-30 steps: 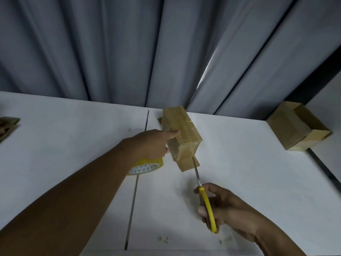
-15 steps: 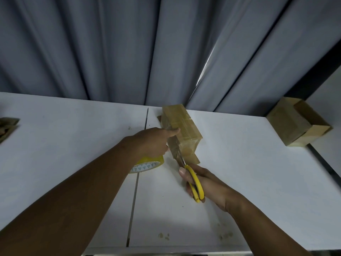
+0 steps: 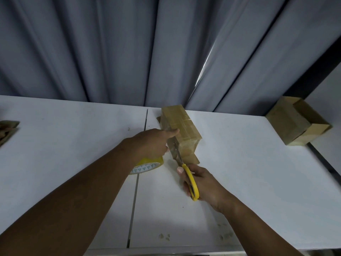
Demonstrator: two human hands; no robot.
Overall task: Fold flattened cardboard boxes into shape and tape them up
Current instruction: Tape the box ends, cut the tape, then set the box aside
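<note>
A small taped cardboard box stands on the white table near its back edge. My left hand holds a yellow tape roll from above, its index finger pointing onto the box's left side. A strip of clear tape runs from the roll to the box. My right hand grips yellow-handled scissors, whose blades reach up to the tape strip at the box's near left corner.
Two more folded cardboard boxes sit together at the table's right back corner. Flattened cardboard lies at the far left edge. A seam splits the tabletop. Grey curtains hang behind. Small scraps lie near the front edge.
My right hand has carried the scissors forward from the near table up to the tape strip by the box. My left hand and the roll have stayed in place.
</note>
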